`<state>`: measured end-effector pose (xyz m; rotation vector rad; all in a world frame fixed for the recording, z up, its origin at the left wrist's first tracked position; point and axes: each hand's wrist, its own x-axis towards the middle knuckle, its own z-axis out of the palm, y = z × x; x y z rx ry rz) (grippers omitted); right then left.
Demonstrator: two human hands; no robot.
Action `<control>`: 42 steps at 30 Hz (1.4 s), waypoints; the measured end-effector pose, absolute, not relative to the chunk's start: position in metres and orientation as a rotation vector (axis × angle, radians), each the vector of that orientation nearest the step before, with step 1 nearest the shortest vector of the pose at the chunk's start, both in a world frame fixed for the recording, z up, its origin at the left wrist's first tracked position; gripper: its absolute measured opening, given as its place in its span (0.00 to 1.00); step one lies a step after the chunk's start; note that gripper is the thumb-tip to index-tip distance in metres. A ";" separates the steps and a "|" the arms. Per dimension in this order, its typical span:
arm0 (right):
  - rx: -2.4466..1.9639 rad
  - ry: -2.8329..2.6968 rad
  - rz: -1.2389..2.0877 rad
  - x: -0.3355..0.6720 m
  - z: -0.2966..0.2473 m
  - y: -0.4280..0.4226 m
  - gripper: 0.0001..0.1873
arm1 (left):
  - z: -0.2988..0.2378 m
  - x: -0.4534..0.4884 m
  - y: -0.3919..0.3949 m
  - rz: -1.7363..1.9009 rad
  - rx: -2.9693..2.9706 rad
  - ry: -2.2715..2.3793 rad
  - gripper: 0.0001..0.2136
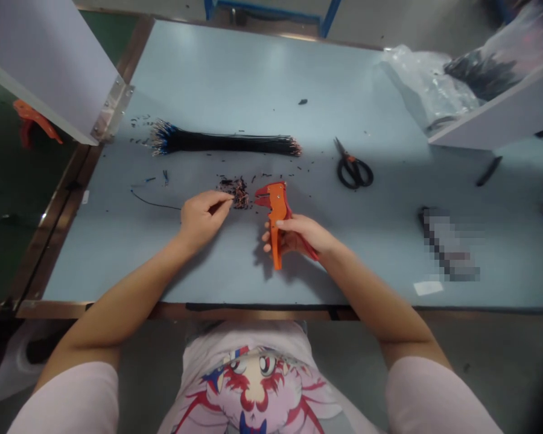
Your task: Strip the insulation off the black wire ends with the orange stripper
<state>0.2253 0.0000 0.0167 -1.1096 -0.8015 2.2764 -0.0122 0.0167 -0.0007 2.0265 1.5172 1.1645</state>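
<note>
My right hand [298,236] is closed around the handles of an orange wire stripper [276,208], whose jaws point left and away from me. My left hand [203,216] pinches a thin black wire [156,204] that trails left across the table; its fingertips sit beside a small heap of stripped wire scraps [239,191] just left of the stripper's jaws. Beyond the hands lies a long bundle of black wires [226,143] with bare ends on the right and blue-tipped ends on the left.
Black-handled scissors [353,167] lie to the right of the bundle. A white shelf [493,114] holding a clear plastic bag [428,81] stands at the back right. A white panel [45,66] rises at the back left. The blue-grey table [389,241] bears scattered insulation bits and a black pen [489,171].
</note>
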 end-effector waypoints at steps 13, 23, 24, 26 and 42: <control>-0.662 -0.632 2.463 0.206 0.011 -0.015 0.13 | 0.019 0.005 -0.002 1.325 1.521 1.353 0.05; -0.374 -0.580 2.568 0.199 0.012 -0.015 0.13 | 0.013 0.020 -0.018 1.223 1.446 1.167 0.05; -0.374 -0.588 2.564 0.199 0.012 -0.015 0.13 | 0.012 0.021 -0.019 1.196 1.438 1.161 0.06; -0.373 -0.591 2.567 0.198 0.012 -0.015 0.15 | 0.010 0.023 -0.021 1.172 1.403 1.155 0.06; -0.382 -0.638 2.534 0.195 0.012 -0.020 0.15 | 0.010 0.024 -0.022 1.108 1.357 1.053 0.06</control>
